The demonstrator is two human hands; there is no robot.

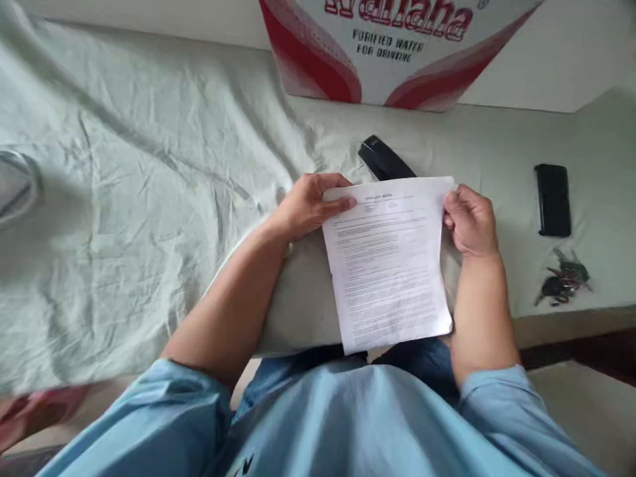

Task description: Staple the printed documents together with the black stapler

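A printed paper (387,265), seemingly a few sheets together, is held up in front of my body with its text facing me. My left hand (315,205) pinches its top left corner, thumb on the front. At the top right corner my right hand (470,218) is closed on the edge with the thumb over the front. Just beyond the paper's top edge lies a black stapler (383,158), its near end hidden behind the paper. The lower edge of the paper hangs over my lap.
A pale green cloth (149,199), wrinkled on the left, covers the surface. At the back stands a red and white water carton (368,73). To the right lie a black phone (553,200) and a bunch of keys (564,278). A clear, shiny object (17,185) is partly visible at far left.
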